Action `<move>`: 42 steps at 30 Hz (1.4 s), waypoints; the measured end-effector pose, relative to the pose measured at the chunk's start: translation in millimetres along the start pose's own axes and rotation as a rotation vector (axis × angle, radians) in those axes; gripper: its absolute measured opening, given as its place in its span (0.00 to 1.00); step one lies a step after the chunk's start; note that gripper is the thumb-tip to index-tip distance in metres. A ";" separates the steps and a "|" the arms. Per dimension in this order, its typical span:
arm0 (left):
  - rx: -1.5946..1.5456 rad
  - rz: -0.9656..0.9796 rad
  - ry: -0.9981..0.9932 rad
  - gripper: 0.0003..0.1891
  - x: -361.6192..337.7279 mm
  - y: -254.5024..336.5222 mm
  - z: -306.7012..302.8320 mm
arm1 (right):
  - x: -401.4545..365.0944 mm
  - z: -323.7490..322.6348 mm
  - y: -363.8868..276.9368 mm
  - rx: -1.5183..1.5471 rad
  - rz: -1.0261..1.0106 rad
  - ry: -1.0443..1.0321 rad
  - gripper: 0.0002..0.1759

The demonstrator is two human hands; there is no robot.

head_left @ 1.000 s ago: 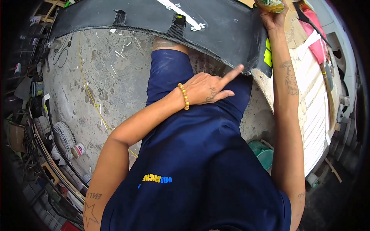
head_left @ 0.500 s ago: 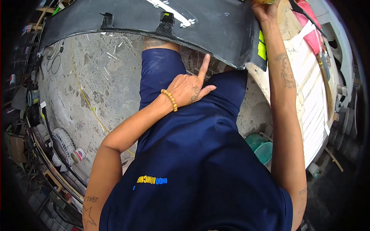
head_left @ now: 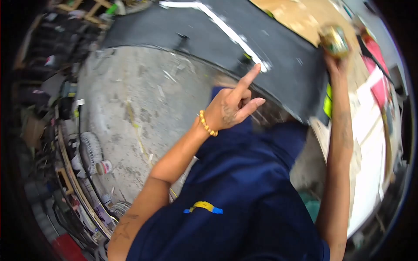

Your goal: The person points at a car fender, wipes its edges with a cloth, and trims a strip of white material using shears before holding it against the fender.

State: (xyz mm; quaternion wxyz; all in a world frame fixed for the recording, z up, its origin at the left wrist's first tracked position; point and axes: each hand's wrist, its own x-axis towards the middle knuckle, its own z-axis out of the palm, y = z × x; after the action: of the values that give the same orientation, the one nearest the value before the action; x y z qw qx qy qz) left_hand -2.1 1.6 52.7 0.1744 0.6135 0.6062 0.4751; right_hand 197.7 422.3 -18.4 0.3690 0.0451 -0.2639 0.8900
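Black panel (head_left: pixel 291 65) near left hand (head_left: pixel 226 106), index finger and thumb spread; right hand (head_left: pixel 338 65) gripping container (head_left: pixel 334 41); grey floor (head_left: pixel 117 82), surrounding clutter (head_left: pixel 92 150).

The only view looks forward and down from the wearer's head, the navy shirt (head_left: pixel 261 217) nearest, the dark panel (head_left: pixel 289 71) beyond.

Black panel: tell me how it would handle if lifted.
The black panel is probably fairly stiff: it reaches past the tan board over the floor with no obvious sag. Being long and broad, it may tip or swing if lifted by one end.
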 end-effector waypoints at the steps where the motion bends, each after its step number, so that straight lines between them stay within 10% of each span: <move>1: -0.004 0.011 0.120 0.40 5.3 1.2 -23.4 | 0.8 1.5 -2.8 -0.030 0.001 0.003 0.36; 8: 0.090 -0.081 0.443 0.24 52.4 3.4 -163.9 | 2.9 5.8 -1.3 -0.047 -0.074 0.142 0.36; 16: 0.151 -0.158 -0.022 0.58 86.2 -45.9 -15.6 | -3.9 51.6 4.2 -0.063 -0.205 0.343 0.36; 26: 0.190 -0.267 0.095 0.43 79.4 -50.0 19.3 | -2.9 74.4 7.5 -0.090 -0.207 0.321 0.34; 42: 0.208 -0.263 0.029 0.53 83.7 -50.8 15.5 | -4.8 98.6 -10.7 -0.037 -0.253 0.240 0.36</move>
State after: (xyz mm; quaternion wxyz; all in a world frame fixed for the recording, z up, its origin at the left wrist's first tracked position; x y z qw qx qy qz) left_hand -34.8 93.6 36.1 0.1620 0.5367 0.7297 0.3915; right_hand 197.2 376.0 69.4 0.5078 -0.0355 -0.2266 0.8304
